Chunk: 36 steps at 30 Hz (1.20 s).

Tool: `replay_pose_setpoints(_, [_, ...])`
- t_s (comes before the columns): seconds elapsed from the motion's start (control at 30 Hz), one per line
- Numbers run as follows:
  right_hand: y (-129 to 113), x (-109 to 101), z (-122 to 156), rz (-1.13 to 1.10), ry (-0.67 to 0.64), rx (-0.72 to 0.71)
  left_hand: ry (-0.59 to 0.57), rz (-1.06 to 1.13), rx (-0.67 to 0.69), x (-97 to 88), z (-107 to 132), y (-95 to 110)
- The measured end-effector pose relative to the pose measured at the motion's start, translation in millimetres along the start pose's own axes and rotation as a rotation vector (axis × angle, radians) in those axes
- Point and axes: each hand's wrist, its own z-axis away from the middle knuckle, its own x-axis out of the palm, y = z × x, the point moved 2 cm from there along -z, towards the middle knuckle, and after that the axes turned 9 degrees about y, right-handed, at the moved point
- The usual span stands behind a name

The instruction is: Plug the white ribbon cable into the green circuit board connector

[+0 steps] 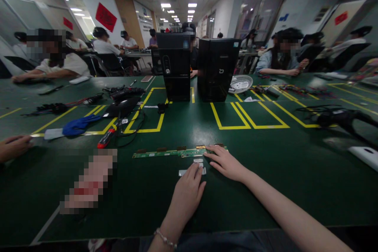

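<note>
A long, narrow green circuit board (159, 154) with brown strips along its far edge lies on the green table in front of me. My right hand (226, 162) rests over its right end, fingers stretched out and fingertips touching the board. Closer to me, small silvery-white flat pieces (183, 173) lie on the table. On top of them is my left hand (189, 189), palm down with its fingers extended and fingertips on the pieces. Part of the pieces is hidden under those fingers.
Two black computer towers (176, 69) stand at the back middle. A red-handled screwdriver (106, 138), blue glove (79, 125) and black cables (121, 93) lie left. A white basket (240, 83) and more cables (339, 117) are right. Another person's hand (14, 147) rests at far left.
</note>
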Motion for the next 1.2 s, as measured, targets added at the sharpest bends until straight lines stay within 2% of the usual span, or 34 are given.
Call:
replay_pose_setpoints(0.5, [-5.8,-4.2,4.9,-0.011,-0.064,0.034,-0.034,-0.077,0.001,5.5,-6.0,6.5])
replay_pose_setpoints(0.77, [-2.6,-1.4,5.8,-0.024,-0.03,0.012,-0.028,-0.108,0.0,7.8,-6.7,6.0])
replay_pose_setpoints(1.2, [-1.3,0.1,6.5,-0.013,-0.05,0.019,-0.042,-0.12,-0.004,6.7,-7.7,6.6])
